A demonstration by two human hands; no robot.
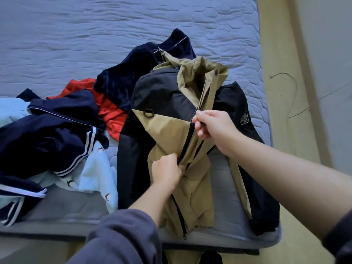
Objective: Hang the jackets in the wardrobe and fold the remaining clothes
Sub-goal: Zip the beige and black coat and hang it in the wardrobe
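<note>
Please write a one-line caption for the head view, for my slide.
Left hand grips a tan-and-black jacket on the bed while right hand pinches its zipper.

Tan and black jacket [177, 134], navy top [57, 130] with white stripes, red garment [112, 113], pale blue shirt [95, 174] with small dark motifs, blue-grey quilted mattress [76, 35].

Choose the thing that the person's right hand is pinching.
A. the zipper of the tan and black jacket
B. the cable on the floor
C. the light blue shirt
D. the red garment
A: the right hand pinches the zipper of the tan and black jacket; the left hand grips its fabric.
</note>
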